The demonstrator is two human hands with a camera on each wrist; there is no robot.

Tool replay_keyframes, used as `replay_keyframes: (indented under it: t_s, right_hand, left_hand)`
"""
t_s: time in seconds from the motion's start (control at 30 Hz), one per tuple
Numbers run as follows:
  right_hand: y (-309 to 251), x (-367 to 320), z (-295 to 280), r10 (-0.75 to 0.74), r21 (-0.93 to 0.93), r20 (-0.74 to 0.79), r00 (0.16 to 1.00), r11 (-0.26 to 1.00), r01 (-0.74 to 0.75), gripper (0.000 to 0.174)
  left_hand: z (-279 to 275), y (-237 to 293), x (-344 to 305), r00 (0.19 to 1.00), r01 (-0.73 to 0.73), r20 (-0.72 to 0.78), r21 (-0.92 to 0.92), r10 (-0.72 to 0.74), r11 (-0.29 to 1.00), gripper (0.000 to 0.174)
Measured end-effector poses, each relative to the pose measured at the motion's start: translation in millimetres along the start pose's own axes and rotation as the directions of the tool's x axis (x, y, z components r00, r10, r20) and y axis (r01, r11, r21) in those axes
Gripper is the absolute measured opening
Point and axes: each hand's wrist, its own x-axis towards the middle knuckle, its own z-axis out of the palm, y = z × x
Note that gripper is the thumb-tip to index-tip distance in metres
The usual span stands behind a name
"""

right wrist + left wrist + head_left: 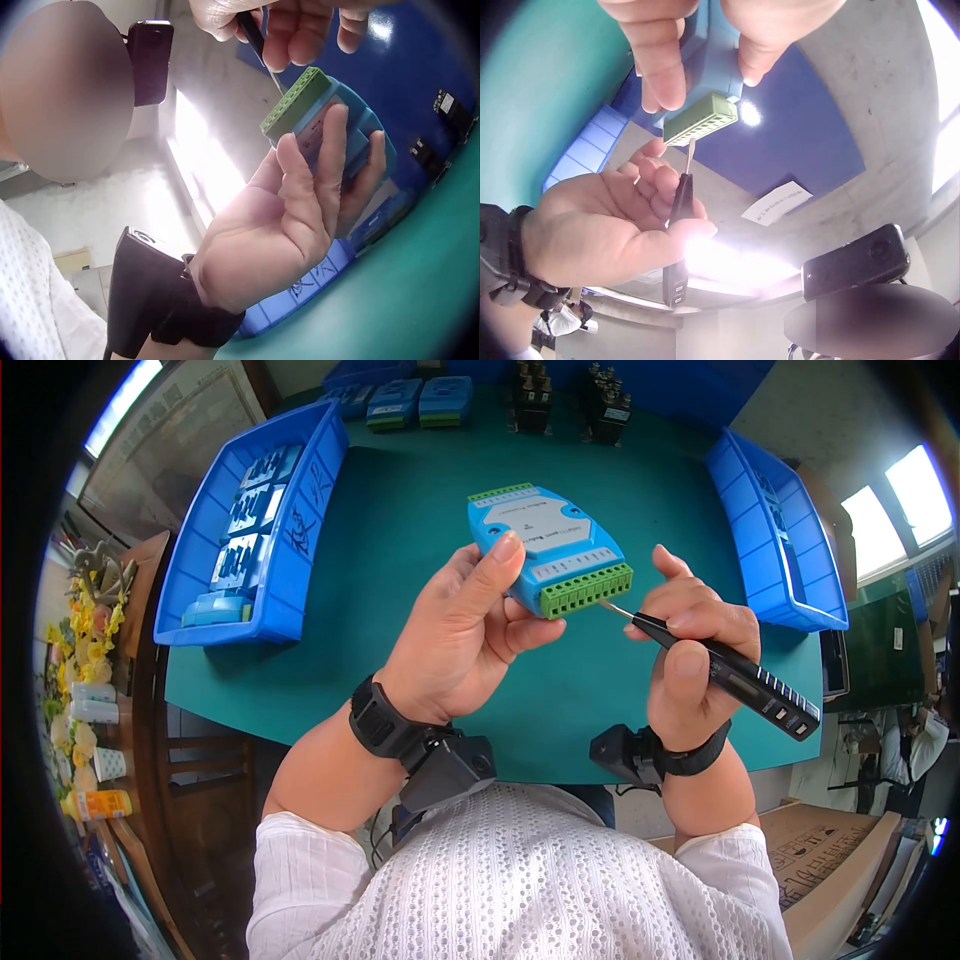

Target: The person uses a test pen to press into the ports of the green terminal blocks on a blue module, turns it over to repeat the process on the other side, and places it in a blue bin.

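Left hand point(452, 635), fingers pinching the blue module point(545, 532); right hand point(700, 645), fingers pinching a screwdriver point(745, 672), tip at the module's terminal block point(586, 592)

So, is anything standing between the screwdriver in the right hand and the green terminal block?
Nothing visible does. The right hand holds the black screwdriver with its tip at the green terminal block, and the left hand grips the blue module behind that block.
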Motion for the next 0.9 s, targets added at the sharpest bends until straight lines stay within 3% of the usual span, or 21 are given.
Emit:
replay_keyframes:
  t_s: [0.27,0.47,0.9]
  right_hand:
    - [-0.6,-0.2,0.1,0.028,-0.066,0.062,0.998,0.998,-0.024,0.015]
    - [0.6,-1.3,-0.1,0.001,0.014,0.048,0.999,1.0,-0.002,0.017]
    - [-2.0,-1.5,1.0,0.025,-0.019,0.075,0.997,1.0,-0.024,0.018]
  left_hand:
    - [0.9,-0.1,-0.5,1.0,-0.005,-0.014,0.059,0.006,0.998,0.04]
    - [3.8,0.5,-0.2,0.999,-0.024,-0.03,0.072,0.026,0.997,0.041]
    - [5.9,0.4,-0.4,0.999,-0.037,-0.02,0.078,0.038,0.996,0.041]
